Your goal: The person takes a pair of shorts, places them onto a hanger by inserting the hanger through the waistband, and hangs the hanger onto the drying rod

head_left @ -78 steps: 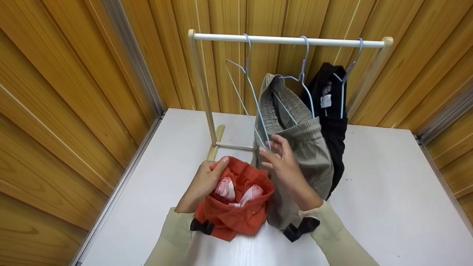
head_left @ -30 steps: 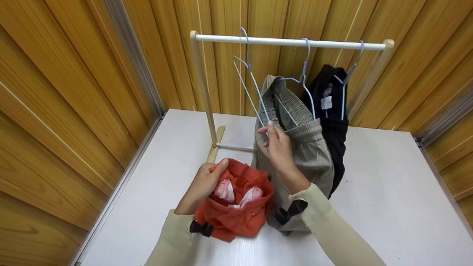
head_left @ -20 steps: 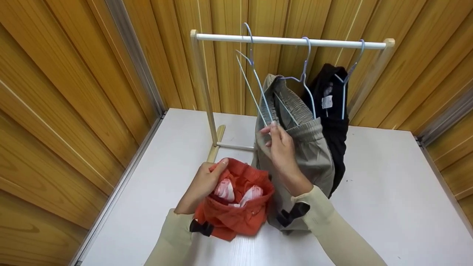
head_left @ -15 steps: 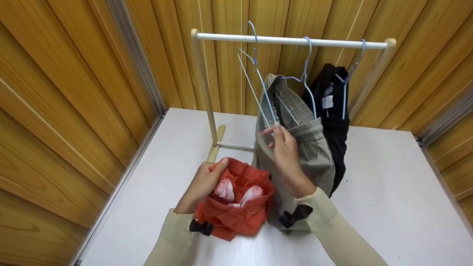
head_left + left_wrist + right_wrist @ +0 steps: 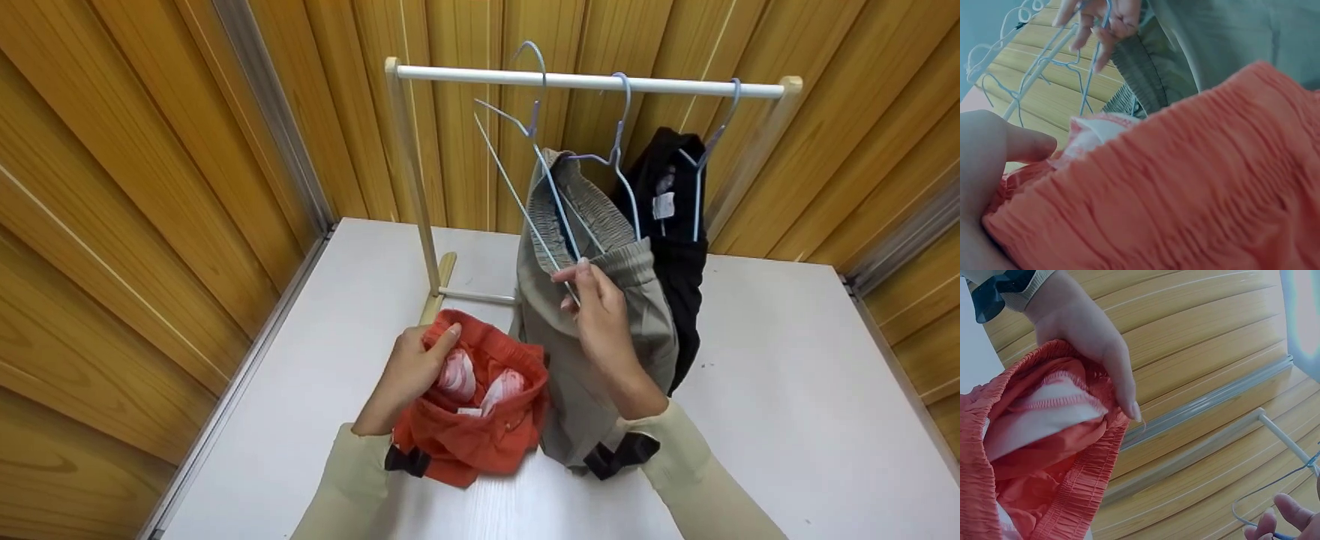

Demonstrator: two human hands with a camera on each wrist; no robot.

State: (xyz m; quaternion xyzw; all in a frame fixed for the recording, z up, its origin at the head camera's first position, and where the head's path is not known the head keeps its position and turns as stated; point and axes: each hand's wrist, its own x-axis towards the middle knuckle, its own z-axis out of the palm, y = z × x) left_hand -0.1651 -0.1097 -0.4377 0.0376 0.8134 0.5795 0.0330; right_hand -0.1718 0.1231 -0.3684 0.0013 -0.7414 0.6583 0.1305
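Observation:
In the head view my left hand (image 5: 409, 367) grips the waistband of red shorts (image 5: 480, 442), thumb on top. Their elastic waist gapes toward me, with white and pink pocket linings inside. The right wrist view shows this hand (image 5: 1089, 337) curled over the waistband edge. My right hand (image 5: 609, 326) pinches the lower end of a bare light-blue wire hanger (image 5: 530, 130) between thumb and fingers. The hanger is tilted, and its hook stands higher than the white rail (image 5: 450, 74). Behind the right hand hang grey-green elastic-waist trousers (image 5: 637, 311), overlapped by the hanger's wires.
The small rack has wooden posts (image 5: 411, 165) and stands on a white table (image 5: 795, 390). Black trousers (image 5: 679, 292) hang on another hanger at its right end. Wood-panelled walls (image 5: 150, 187) enclose the left, back and right sides.
My right hand took hold of the hanger's lower end, raised its hook above the rail, then shifted it rightward and down toward me. The left hand keeps the shorts, their waistband tipped slightly.

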